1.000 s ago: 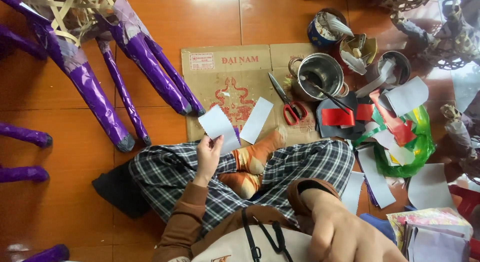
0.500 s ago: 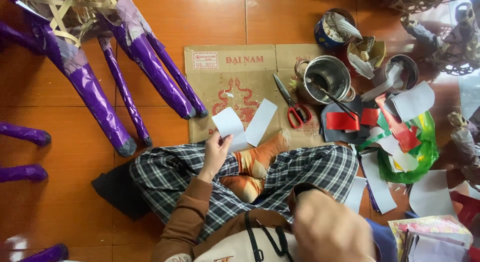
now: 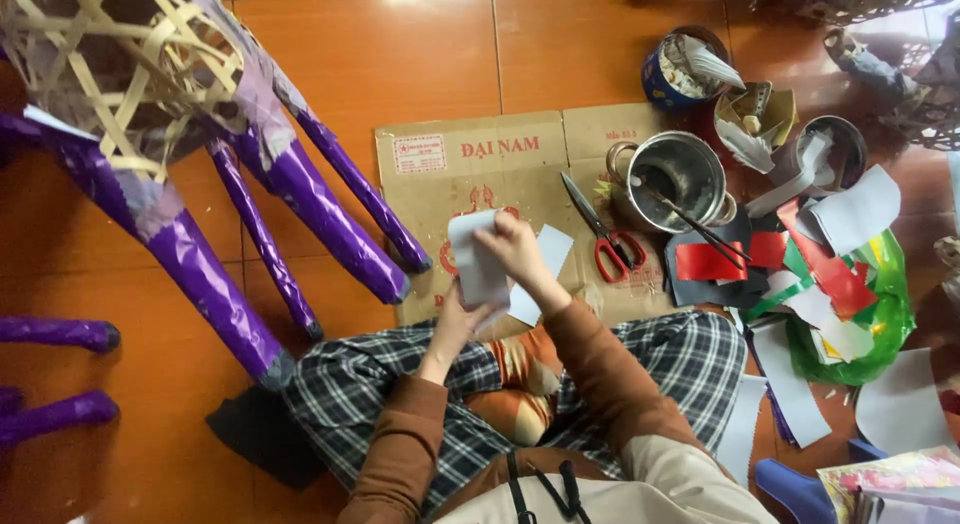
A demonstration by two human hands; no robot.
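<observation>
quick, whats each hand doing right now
Left hand: closed on the lower edge of the white paper sheet.
Right hand: closed on the same sheet's upper right edge.

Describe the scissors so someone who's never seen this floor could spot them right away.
Find the flattened brown cardboard on the orange tile floor. At its right edge, just left of the shiny metal pot, lie the scissors, shut. Their red handles and long dark blades set them apart from the paper scraps nearby.
</observation>
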